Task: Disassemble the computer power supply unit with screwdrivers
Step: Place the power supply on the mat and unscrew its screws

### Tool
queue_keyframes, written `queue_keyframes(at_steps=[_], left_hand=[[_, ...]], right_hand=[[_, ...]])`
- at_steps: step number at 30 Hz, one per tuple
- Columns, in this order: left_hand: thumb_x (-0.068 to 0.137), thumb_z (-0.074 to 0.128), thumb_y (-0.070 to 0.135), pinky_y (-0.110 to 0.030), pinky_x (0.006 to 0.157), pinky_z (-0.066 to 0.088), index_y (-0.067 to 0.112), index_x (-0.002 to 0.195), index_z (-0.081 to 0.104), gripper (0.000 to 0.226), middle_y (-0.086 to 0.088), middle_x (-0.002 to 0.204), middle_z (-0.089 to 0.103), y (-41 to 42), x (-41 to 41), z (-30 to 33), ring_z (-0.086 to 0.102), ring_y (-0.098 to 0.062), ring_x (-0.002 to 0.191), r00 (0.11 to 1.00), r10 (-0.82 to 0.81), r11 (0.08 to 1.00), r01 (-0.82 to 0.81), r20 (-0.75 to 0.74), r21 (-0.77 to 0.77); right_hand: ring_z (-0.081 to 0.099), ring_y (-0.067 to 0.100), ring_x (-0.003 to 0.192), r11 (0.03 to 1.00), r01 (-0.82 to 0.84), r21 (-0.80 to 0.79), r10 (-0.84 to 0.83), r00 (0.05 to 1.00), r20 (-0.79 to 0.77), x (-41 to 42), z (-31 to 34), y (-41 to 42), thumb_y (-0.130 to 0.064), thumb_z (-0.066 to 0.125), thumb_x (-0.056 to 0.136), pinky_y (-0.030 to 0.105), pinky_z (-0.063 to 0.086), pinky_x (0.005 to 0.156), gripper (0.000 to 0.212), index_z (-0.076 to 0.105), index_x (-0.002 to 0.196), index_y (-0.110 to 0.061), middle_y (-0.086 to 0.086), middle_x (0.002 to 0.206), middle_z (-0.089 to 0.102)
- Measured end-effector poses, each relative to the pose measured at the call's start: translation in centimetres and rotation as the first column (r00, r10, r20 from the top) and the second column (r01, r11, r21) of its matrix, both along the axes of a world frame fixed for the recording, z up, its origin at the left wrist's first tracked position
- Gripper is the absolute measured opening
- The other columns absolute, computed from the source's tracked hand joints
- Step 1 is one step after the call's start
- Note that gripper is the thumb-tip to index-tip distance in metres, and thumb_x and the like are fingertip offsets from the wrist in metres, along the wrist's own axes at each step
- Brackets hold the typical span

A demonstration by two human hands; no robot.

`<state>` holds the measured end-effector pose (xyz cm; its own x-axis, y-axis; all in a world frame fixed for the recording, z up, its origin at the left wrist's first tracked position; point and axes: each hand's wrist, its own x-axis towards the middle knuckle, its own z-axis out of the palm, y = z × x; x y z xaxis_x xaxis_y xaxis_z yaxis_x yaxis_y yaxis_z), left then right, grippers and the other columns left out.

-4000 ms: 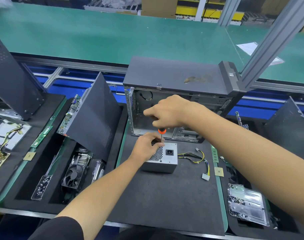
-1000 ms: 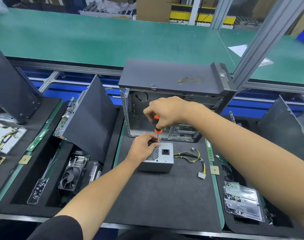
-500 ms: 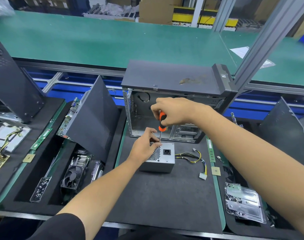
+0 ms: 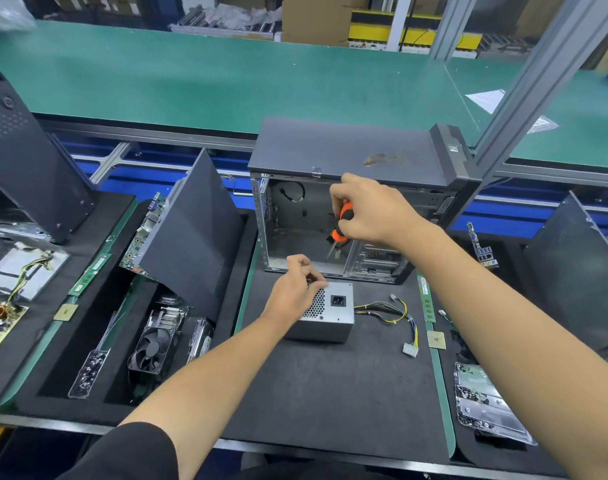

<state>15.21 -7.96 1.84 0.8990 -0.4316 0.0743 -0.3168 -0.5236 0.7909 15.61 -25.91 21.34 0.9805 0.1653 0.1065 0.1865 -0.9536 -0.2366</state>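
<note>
1. Head view, the hands: the right hand was clamped around the orange-and-black screwdriver, its tip hanging in the air above the far edge of the power supply unit, clear of the metal. The left hand hovered over the unit's near-left top, fingers curled with thumb and forefinger pressed together as if pinching something tiny (a screw, most likely, but it was too small to make out).

2. Head view, the task's thing: the silver unit sat on the dark foam surface, socket face up, just in front of the open computer case. Its cable bundle trailed off to the right, ending in a white plug.

3. Head view, surroundings: a cooling fan and a narrow tray of screws lay in the recess to the left; another clear tray sat at the right.

4. Risks, as I judged them: neither hand was steadying the unit, so a hard push on the next screw could have skidded it across the foam. A poorly seated tip could have cammed out and chewed the screw head. Whatever the left pinch held could have dropped through the honeycomb vent or been lost in the foam if released carelessly.
</note>
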Motion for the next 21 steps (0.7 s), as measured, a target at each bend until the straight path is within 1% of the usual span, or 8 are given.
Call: queue_keyframes(at_steps=[4, 7, 9, 12, 14, 16, 18, 21], left_hand=[[0.097, 0.068, 0.025, -0.031, 0.079, 0.048, 0.030, 0.104, 0.025, 0.044, 0.028, 0.088, 0.065, -0.2, 0.0, 0.0, 0.064, -0.006, 0.088, 0.999, 0.001, 1.000, -0.001, -0.045, -0.007], [0.099, 0.066, 0.020, -0.032, 0.079, 0.048, 0.031, 0.103, 0.022, 0.045, 0.021, 0.090, 0.065, -0.2, -0.2, -0.1, 0.064, -0.010, 0.087, 1.000, -0.017, 0.999, 0.017, -0.007, -0.028], [0.099, 0.064, 0.019, -0.032, 0.079, 0.048, 0.036, 0.101, 0.021, 0.047, 0.019, 0.092, 0.066, -0.2, -0.1, -0.2, 0.064, -0.010, 0.087, 1.000, -0.027, 0.999, 0.027, 0.001, -0.033], [0.097, 0.069, 0.022, -0.028, 0.081, 0.049, 0.039, 0.105, 0.022, 0.051, 0.021, 0.089, 0.067, -0.2, 0.4, -0.4, 0.065, -0.003, 0.089, 0.998, -0.035, 0.999, 0.033, -0.056, -0.042], [0.092, 0.075, 0.020, -0.026, 0.083, 0.050, 0.039, 0.115, 0.021, 0.061, 0.025, 0.089, 0.066, -0.1, 0.8, -0.5, 0.064, -0.002, 0.092, 0.994, -0.057, 0.995, 0.050, -0.094, -0.081], [0.085, 0.082, 0.017, -0.022, 0.084, 0.051, 0.037, 0.123, 0.020, 0.075, 0.022, 0.092, 0.065, -0.1, 1.2, -0.6, 0.063, -0.001, 0.096, 0.989, -0.082, 0.990, 0.067, -0.120, -0.122], [0.079, 0.088, 0.020, -0.019, 0.093, 0.050, 0.042, 0.124, 0.019, 0.085, 0.017, 0.094, 0.067, 0.1, 1.8, -0.6, 0.063, -0.002, 0.100, 0.982, -0.114, 0.987, 0.094, -0.151, -0.130], [0.077, 0.089, 0.020, -0.022, 0.098, 0.049, 0.044, 0.119, 0.023, 0.082, 0.012, 0.097, 0.069, 0.2, 2.4, -0.7, 0.064, -0.005, 0.103, 0.973, -0.148, 0.983, 0.125, -0.175, -0.134]], right_hand=[[0.053, 0.017, 0.077, 0.998, 0.039, 0.043, -0.036, 0.998, -0.060, -0.5, -2.5, -0.2, -0.025, 0.063, 0.066, 0.031, 0.036, 0.060, 0.016, 0.055, 0.079, -0.030, -0.009, 0.088, 0.048], [0.055, 0.019, 0.077, 0.996, 0.075, 0.041, -0.070, 0.992, -0.102, -1.0, -5.4, -0.1, -0.025, 0.062, 0.071, 0.030, 0.034, 0.058, 0.015, 0.053, 0.081, -0.031, -0.009, 0.089, 0.046], [0.054, 0.017, 0.077, 0.993, 0.097, 0.071, -0.087, 0.987, -0.135, -1.2, -6.9, 0.0, -0.026, 0.064, 0.075, 0.028, 0.029, 0.054, 0.017, 0.050, 0.083, -0.033, -0.010, 0.091, 0.044], [0.055, 0.017, 0.078, 0.983, 0.121, 0.142, -0.098, 0.983, -0.156, -1.6, -8.0, 0.0, -0.024, 0.065, 0.077, 0.028, 0.030, 0.054, 0.021, 0.048, 0.084, -0.032, -0.010, 0.091, 0.046], [0.055, 0.020, 0.079, 0.979, 0.124, 0.164, -0.106, 0.988, -0.115, -1.6, -7.4, -0.4, -0.024, 0.064, 0.073, 0.029, 0.032, 0.056, 0.021, 0.047, 0.083, -0.030, -0.009, 0.090, 0.049], [0.054, 0.020, 0.080, 0.975, 0.139, 0.173, -0.132, 0.990, -0.052, -1.3, -5.6, -0.9, -0.027, 0.061, 0.067, 0.031, 0.034, 0.060, 0.020, 0.048, 0.082, -0.028, -0.008, 0.087, 0.052], [0.053, 0.019, 0.080, 0.967, 0.140, 0.213, -0.143, 0.990, 0.000, -0.9, -3.5, -1.3, -0.029, 0.057, 0.063, 0.032, 0.035, 0.061, 0.019, 0.049, 0.080, -0.026, -0.009, 0.085, 0.054], [0.052, 0.018, 0.079, 0.962, 0.094, 0.256, -0.097, 0.995, -0.002, -0.8, -1.4, -1.3, -0.024, 0.059, 0.064, 0.033, 0.041, 0.061, 0.016, 0.049, 0.076, -0.025, -0.010, 0.082, 0.057]])
